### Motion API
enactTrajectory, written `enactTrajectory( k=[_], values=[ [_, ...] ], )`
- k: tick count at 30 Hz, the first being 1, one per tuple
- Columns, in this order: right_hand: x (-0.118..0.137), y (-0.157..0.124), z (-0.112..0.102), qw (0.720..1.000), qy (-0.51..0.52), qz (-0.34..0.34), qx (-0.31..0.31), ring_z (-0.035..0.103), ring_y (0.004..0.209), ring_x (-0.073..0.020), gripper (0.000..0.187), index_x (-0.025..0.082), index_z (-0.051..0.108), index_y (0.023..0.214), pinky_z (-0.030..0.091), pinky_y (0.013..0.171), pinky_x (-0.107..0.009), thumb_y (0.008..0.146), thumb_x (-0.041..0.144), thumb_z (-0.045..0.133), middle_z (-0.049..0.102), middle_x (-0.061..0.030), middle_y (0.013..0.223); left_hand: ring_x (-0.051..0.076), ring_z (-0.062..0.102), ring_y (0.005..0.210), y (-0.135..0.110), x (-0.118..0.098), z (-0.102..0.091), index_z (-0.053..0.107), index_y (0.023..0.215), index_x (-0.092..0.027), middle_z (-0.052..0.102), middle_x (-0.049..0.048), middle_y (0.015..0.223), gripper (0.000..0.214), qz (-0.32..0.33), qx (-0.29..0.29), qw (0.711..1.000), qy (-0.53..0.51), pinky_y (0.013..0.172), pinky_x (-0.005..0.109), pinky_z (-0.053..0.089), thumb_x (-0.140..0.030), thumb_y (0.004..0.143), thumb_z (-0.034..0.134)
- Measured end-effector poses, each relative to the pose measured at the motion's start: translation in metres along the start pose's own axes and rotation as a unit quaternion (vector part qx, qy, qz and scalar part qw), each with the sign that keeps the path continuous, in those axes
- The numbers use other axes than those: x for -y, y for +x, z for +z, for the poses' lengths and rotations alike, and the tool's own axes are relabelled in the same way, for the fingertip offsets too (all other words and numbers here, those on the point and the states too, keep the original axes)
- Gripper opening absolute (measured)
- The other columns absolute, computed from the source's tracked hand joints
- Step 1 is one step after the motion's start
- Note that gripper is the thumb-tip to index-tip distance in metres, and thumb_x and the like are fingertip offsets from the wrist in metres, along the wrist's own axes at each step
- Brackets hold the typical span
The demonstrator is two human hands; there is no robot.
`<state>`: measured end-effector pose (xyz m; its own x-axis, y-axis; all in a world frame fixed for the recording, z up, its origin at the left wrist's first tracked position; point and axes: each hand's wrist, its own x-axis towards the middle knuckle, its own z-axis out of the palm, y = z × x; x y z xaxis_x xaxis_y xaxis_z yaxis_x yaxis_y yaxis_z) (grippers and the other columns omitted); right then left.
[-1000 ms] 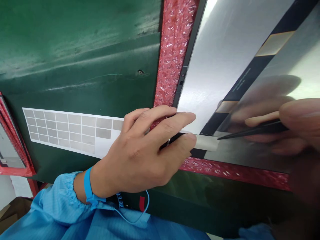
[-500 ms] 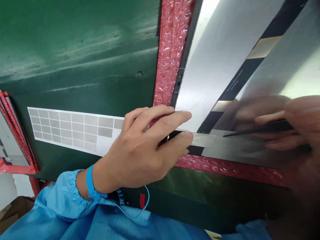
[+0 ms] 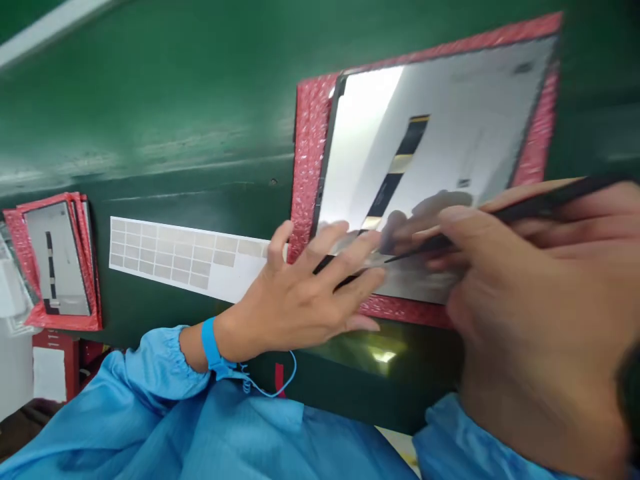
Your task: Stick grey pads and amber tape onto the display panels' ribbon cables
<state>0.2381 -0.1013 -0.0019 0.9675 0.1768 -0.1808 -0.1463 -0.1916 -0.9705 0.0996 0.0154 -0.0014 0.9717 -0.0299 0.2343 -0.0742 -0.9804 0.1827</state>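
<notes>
The silver panel (image 3: 493, 113), right of frame, is presumably cushioned by red bubble wrap (image 3: 309, 140). Its lower-left corner is apparently steadied by the left hand (image 3: 305, 297), fingers spread. A black pointed tool (image 3: 565, 197) is pinched by the right hand (image 3: 525, 287). The panel's glossy face is marked by a dark strip (image 3: 386, 192).

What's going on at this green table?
A person in blue sleeves is working on a silver panel that lies on red bubble wrap. The left hand rests spread over the panel's near left corner. The right hand holds a black pointed tool, its tip close to the left hand; whether it touches the panel is hard to tell. To the left lie a white sheet with grey rectangles and, further off, a similar panel.
</notes>
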Motion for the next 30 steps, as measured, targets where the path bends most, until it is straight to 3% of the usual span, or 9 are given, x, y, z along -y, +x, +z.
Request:
enactTrajectory(
  k=[3, 8, 13, 18, 22, 26, 30],
  values=[
    [-0.002, 0.002, 0.002, 1.000, 0.019, -0.024, 0.003, 0.068, 0.066, -0.0282, 0.020, 0.018, 0.061, 0.078, 0.051, 0.044, -0.026, 0.068, 0.024, 0.077, 0.066, -0.0108, 0.077, 0.035, 0.042, 0.145, -0.009, -0.004, -0.002, 0.066, 0.132, -0.023, 0.052, 0.0134, 0.153, 0.048, -0.004, 0.005, 0.999, 0.031, 0.118, 0.064, 0.023, -0.058, 0.101, 0.056],
    [-0.011, 0.006, 0.005, 1.000, 0.003, -0.009, -0.005, 0.068, 0.063, -0.0286, 0.027, 0.016, 0.061, 0.077, 0.050, 0.043, -0.025, 0.061, 0.030, 0.077, 0.064, -0.0115, 0.072, 0.040, 0.037, 0.147, -0.029, -0.004, -0.018, 0.066, 0.134, -0.030, 0.050, 0.0164, 0.154, 0.041, -0.109, 0.037, 0.993, 0.025, 0.114, 0.067, 0.023, -0.053, 0.104, 0.049],
    [-0.021, 0.007, 0.006, 1.000, -0.003, -0.028, 0.000, 0.066, 0.060, -0.0255, 0.032, 0.016, 0.059, 0.081, 0.051, 0.045, -0.027, 0.061, 0.036, 0.072, 0.064, -0.0102, 0.072, 0.038, 0.033, 0.149, -0.021, -0.021, -0.018, 0.060, 0.141, -0.029, 0.043, 0.0161, 0.160, 0.049, -0.135, 0.081, 0.986, 0.050, 0.116, 0.067, 0.023, -0.056, 0.107, 0.037],
    [-0.029, 0.008, 0.006, 0.999, -0.016, -0.051, -0.005, 0.063, 0.057, -0.0217, 0.027, 0.014, 0.064, 0.082, 0.049, 0.048, -0.025, 0.065, 0.034, 0.069, 0.064, -0.0087, 0.072, 0.040, 0.031, 0.152, -0.023, -0.028, -0.011, 0.054, 0.147, -0.033, 0.040, 0.0173, 0.162, 0.045, -0.190, 0.092, 0.974, 0.082, 0.115, 0.069, 0.022, -0.050, 0.107, 0.041],
    [-0.033, 0.010, 0.008, 0.999, -0.007, -0.048, -0.003, 0.062, 0.055, -0.0207, 0.029, 0.014, 0.065, 0.083, 0.047, 0.046, -0.024, 0.064, 0.035, 0.070, 0.063, -0.0073, 0.070, 0.042, 0.031, 0.152, -0.027, -0.027, -0.022, 0.058, 0.143, -0.029, 0.041, 0.0198, 0.161, 0.044, -0.215, 0.099, 0.968, 0.078, 0.117, 0.072, 0.021, -0.048, 0.108, 0.040],
    [-0.035, 0.010, 0.013, 0.999, 0.032, -0.035, 0.002, 0.062, 0.056, -0.0214, 0.035, 0.014, 0.063, 0.084, 0.048, 0.046, -0.025, 0.063, 0.040, 0.073, 0.063, -0.0081, 0.070, 0.034, 0.043, 0.145, -0.005, -0.026, -0.033, 0.057, 0.139, -0.022, 0.047, 0.0156, 0.157, 0.043, -0.303, 0.086, 0.949, -0.022, 0.121, 0.056, 0.030, -0.046, 0.108, 0.039],
    [-0.040, 0.010, 0.021, 0.996, 0.081, -0.022, -0.003, 0.062, 0.057, -0.0215, 0.044, 0.014, 0.058, 0.085, 0.050, 0.046, -0.027, 0.061, 0.047, 0.076, 0.063, -0.0084, 0.072, 0.041, 0.059, 0.127, 0.035, -0.021, -0.030, 0.043, 0.147, -0.002, 0.061, 0.0287, 0.132, 0.058, -0.419, 0.055, 0.902, -0.086, 0.107, 0.053, 0.045, -0.041, 0.104, 0.046]
  ],
)
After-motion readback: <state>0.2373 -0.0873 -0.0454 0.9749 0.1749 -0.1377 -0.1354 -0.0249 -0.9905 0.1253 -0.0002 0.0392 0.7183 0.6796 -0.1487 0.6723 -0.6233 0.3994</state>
